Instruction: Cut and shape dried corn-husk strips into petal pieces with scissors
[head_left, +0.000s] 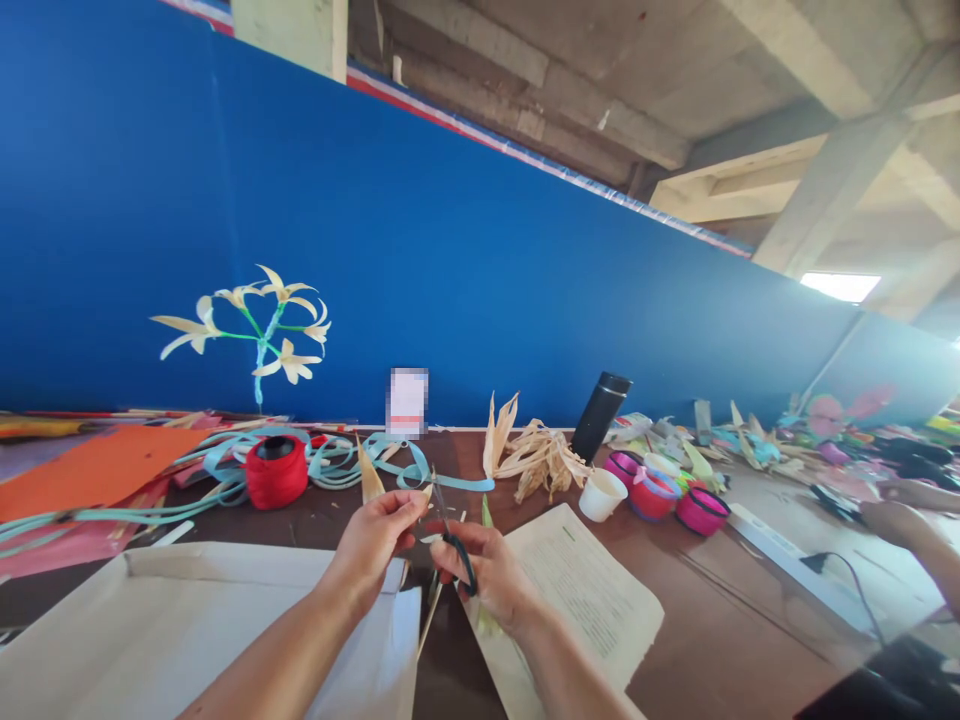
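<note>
a blue wall (465, 230) fills the back of the view, and a brown table (720, 640) runs along its foot. a big white sheet (172, 620) with a folded edge lies at the near left, and a printed page (592, 590) lies at an angle to its right. a flat piece of orange paper (97, 465) sits at the far left, with loose teal ribbon (225, 470) curling over and past it.

the left hand (375, 540) and the right hand (487, 575) are raised close together over the gap between the white sheet and the printed page, and they cover the inner edges of both. another person's hand (900, 520) rests on the table at the far right, well apart.

a heap of dried husks (536, 455) lies beyond the hands near the wall. a husk flower (262, 330) on a green stem stands against the wall at left. a red spool (276, 472) sits among the ribbon, a black flask (600, 415) leans right of the husks, and a white cup (601, 494) stands just beside some pink tape rolls (701, 510).

the scissors (450, 530) are in the right hand, whose fingers curl through the black loops and hide part of them; the blades point up and are nearly closed. the pale husk strip (429, 612) is pinched at its upper end between the left thumb and forefinger, next to the blades, and hangs down between the wrists.
</note>
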